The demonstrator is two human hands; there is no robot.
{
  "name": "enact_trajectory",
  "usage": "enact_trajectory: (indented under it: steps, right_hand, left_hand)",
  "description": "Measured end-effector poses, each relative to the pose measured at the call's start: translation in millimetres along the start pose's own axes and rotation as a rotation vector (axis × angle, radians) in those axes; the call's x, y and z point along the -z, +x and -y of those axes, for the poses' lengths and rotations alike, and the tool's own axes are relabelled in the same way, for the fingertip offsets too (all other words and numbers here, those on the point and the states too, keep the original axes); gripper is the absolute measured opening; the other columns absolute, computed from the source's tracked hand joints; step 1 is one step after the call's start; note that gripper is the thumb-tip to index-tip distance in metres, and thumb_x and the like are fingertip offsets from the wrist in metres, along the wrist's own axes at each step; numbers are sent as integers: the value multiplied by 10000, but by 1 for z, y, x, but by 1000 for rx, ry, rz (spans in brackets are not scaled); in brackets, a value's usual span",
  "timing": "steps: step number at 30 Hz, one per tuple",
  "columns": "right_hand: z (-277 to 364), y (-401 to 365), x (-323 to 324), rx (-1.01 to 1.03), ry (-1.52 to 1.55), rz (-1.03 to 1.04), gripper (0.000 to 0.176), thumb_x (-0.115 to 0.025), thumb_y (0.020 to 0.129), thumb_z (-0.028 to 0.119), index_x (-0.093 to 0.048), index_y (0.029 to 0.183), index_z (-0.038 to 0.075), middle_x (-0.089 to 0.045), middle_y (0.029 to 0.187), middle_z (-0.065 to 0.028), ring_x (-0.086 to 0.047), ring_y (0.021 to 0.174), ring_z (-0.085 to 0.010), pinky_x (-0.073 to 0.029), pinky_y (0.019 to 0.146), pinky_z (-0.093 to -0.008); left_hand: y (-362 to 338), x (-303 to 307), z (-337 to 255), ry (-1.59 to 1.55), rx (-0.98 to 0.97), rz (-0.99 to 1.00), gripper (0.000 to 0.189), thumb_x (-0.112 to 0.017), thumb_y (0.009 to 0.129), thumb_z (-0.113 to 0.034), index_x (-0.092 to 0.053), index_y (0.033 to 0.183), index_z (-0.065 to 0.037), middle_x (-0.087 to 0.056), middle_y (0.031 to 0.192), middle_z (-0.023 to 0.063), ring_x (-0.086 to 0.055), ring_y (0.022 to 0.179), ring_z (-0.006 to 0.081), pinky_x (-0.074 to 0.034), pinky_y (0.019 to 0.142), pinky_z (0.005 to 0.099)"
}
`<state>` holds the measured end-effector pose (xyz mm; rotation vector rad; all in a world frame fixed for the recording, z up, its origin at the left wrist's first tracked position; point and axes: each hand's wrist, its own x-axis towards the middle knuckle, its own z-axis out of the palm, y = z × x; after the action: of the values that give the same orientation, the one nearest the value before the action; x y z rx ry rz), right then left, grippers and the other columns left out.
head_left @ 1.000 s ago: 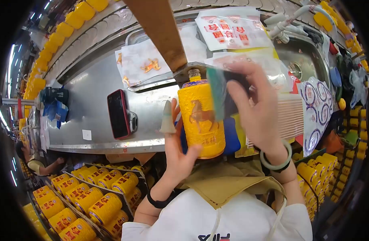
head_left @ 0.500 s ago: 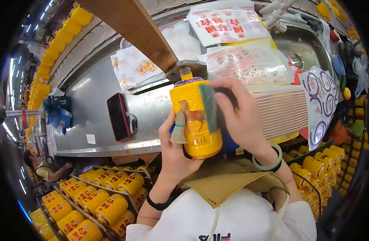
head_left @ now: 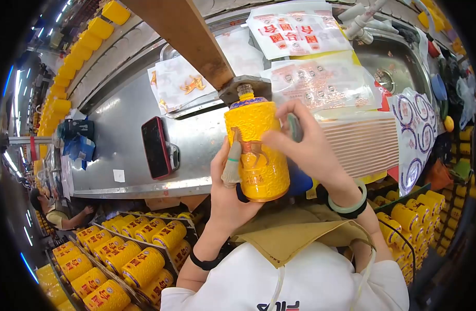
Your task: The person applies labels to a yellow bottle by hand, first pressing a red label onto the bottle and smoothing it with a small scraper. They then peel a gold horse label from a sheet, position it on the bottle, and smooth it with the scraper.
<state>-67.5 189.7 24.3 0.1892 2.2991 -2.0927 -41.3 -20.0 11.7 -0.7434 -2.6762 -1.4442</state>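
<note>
My left hand (head_left: 230,194) is wrapped around the lower left side of a yellow embossed bottle (head_left: 266,179) bearing a brown horse picture. A greyish fabric cover with a green band (head_left: 232,168) sits on what looks like that hand's thumb. The bottle's clear neck rests at a metal bracket (head_left: 251,85) on the end of a wooden beam (head_left: 183,36). At the bottle's right side, my right hand (head_left: 310,140) has its fingers bent round a green scouring pad (head_left: 294,128), most of it hidden. Its fingertips are right at the bottle's surface.
A phone (head_left: 156,147) lies on the steel table (head_left: 116,129). Printed transfer sheets (head_left: 326,80) and a striped stack (head_left: 360,142) lie to the right, before a sink (head_left: 393,65). Crates of yellow bottles (head_left: 142,264) stand below. Another person (head_left: 59,215) is at far left.
The green pad, spread flat along the bottle's right side before, now shows only as a small curled piece inside my right hand. My left hand keeps its hold on the bottle.
</note>
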Motion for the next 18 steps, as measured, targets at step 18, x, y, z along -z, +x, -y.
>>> enact_trajectory:
  steps: [18]
  right_hand:
    - [-8, -6, 5, -109, 444, 89, 235, -639, 999, 167, -551, 1174, 38, -564, 1139, -37, -502, 1127, -113, -399, 1019, -289]
  left_hand:
    - [14, 1, -31, 226, 1, 70, 946, -949, 663, -171, -500, 1492, -92, -353, 1514, 235, -486, 1355, 414, -503, 1049, 453]
